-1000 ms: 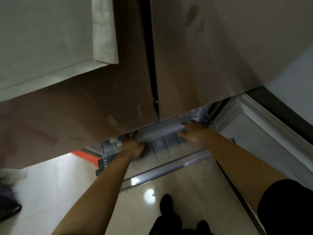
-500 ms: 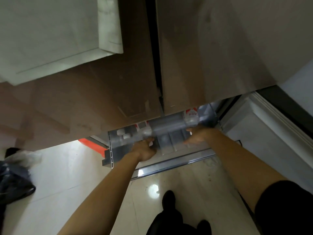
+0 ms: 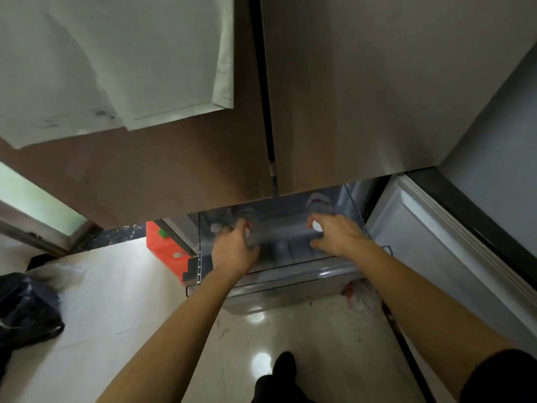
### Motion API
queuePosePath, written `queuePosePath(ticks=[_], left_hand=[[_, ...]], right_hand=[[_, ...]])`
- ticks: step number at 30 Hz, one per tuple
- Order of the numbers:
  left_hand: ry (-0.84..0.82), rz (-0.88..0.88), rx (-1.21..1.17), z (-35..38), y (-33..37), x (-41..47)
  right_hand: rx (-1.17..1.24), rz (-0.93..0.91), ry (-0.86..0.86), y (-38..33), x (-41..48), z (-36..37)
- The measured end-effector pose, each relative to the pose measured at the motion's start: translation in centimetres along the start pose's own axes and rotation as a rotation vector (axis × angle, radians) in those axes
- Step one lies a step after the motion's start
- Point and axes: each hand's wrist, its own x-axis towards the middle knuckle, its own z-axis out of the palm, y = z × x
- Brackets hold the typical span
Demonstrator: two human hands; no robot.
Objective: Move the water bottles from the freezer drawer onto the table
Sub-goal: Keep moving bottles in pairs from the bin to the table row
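Head view: drawer [image 3: 290, 274] pulled out under the fridge doors [image 3: 363, 97], whose lower edge hides its rear. Left hand [image 3: 234, 251] wraps a blurred bottle [image 3: 252, 231] inside; right hand [image 3: 337, 235] curls on another bottle [image 3: 319, 203], white cap [image 3: 317, 226] at the fingertips. Orange box [image 3: 165, 251] sits left, black bag [image 3: 26, 309] on the floor [image 3: 116, 301].

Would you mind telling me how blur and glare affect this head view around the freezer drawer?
Head view: the bottles inside the freezer drawer are smeared by motion blur, as are both hands; bright ceiling-light glare spots the glossy floor; wide-angle distortion bends the fridge doors.
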Motion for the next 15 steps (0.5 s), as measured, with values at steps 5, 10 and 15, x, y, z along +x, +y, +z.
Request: queuePosePath(ticks=[5, 10, 15], left_hand=[[0.146, 0.037, -0.108, -1.6, 0.4, -1.0], [0.094, 0.137, -0.034, -0.4, 1.0, -3.0], [0.082, -0.083, -0.226, -0.1, 0.5, -3.0]], right_hand=[[0.126, 0.035, 0.166, -0.4, -3.1, -3.5], [0.198, 0.04, 0.115, -0.3, -4.3, -2.3], [0.255, 0.168, 0.114, 0.7, -4.1, -0.7]])
